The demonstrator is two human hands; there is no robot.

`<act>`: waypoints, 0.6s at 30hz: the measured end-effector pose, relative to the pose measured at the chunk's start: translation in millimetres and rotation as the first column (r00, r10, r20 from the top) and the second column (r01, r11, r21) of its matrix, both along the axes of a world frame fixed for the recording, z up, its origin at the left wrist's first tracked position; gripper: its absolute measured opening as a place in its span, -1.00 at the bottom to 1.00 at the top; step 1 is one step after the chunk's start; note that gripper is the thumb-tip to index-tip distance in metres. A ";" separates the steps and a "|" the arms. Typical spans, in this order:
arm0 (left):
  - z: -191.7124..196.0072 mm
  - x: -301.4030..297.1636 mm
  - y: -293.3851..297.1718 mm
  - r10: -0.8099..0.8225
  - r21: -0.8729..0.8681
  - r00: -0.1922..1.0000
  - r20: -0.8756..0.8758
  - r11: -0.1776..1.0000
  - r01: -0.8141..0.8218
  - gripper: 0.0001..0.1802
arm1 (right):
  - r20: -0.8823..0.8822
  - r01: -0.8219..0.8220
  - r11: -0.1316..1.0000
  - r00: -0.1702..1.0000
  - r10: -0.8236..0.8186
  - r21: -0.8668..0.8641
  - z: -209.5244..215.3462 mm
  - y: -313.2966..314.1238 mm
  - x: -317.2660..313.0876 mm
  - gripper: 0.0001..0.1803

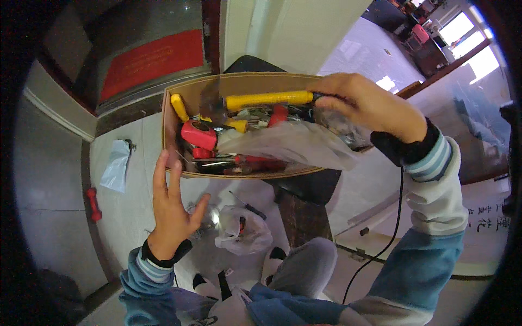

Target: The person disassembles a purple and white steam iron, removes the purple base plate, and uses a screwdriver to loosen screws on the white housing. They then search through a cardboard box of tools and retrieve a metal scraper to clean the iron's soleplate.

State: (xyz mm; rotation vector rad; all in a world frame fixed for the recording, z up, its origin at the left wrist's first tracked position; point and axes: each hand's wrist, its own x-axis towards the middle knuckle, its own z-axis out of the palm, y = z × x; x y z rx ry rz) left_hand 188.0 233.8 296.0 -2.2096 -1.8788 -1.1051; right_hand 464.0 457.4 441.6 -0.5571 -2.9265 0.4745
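Observation:
A cardboard box [255,175] of tools sits on a black seat-like support in front of me. My right hand [356,103] is closed around the dark end of a yellow-handled hammer [269,100], which lies level over the box; its dark head is blurred at the left. My left hand [176,209] is open, fingers spread, by the box's near left corner. Inside are a red tape measure [198,135], a yellow-handled tool [179,107], red-and-black handled tools [239,163] and a clear plastic bag [304,144] covering part of the contents.
On the floor below lie a plastic bag [244,236] with small items and a screwdriver [248,205]. A pale blue packet [116,168] and a red dumbbell [93,205] are to the left. A black cable [396,225] hangs by my right arm. A red mat [155,62] lies past the doorway.

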 end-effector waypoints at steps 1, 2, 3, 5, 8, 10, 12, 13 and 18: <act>0.1 -1.4 -0.2 -0.007 -0.004 1.000 -0.001 1.000 0.007 0.01 | 0.025 -0.033 0.999 0.999 0.033 0.023 -3.6 1.8 -6.1 -0.74; 0.0 -3.0 0.2 -0.016 -0.005 1.000 -0.001 1.000 0.016 0.01 | 0.074 -0.040 0.999 0.996 0.039 0.012 -7.8 2.9 -11.2 -0.72; 0.0 -4.6 0.5 -0.025 -0.007 1.000 0.003 1.000 0.025 0.01 | 0.071 -0.038 0.999 0.997 0.039 -0.011 -11.2 6.1 -15.9 -0.72; -0.9 -4.3 0.2 -0.016 0.006 1.000 -0.003 1.000 0.016 0.02 | 0.070 -0.026 0.998 0.997 0.030 -0.059 -17.7 12.2 -20.6 -0.71; -1.4 -4.3 1.2 -0.017 0.031 1.000 -0.016 0.999 0.018 0.02 | 0.018 -0.014 0.999 1.000 0.015 -0.043 -22.4 23.8 -24.6 -0.72; -1.7 -3.5 1.3 -0.017 0.054 1.000 0.022 0.998 0.016 -0.03 | 0.019 0.040 0.999 0.999 -0.040 0.012 -21.6 25.8 -31.2 -0.72; -1.6 -4.1 1.0 -0.010 0.060 0.999 0.036 0.998 0.008 -0.05 | 0.112 0.170 0.976 0.976 -0.186 0.136 -14.5 19.0 -39.3 -0.73; -1.7 -4.4 0.8 -0.004 0.052 0.999 0.032 0.999 0.003 -0.04 | 0.118 0.193 0.962 0.969 -0.218 0.191 -9.0 11.8 -42.6 -0.70; -4.5 -6.8 1.5 -0.024 0.071 0.999 0.048 0.997 0.021 0.00 | 0.174 -0.016 0.994 0.984 0.035 -0.106 10.1 -49.6 -27.3 -0.50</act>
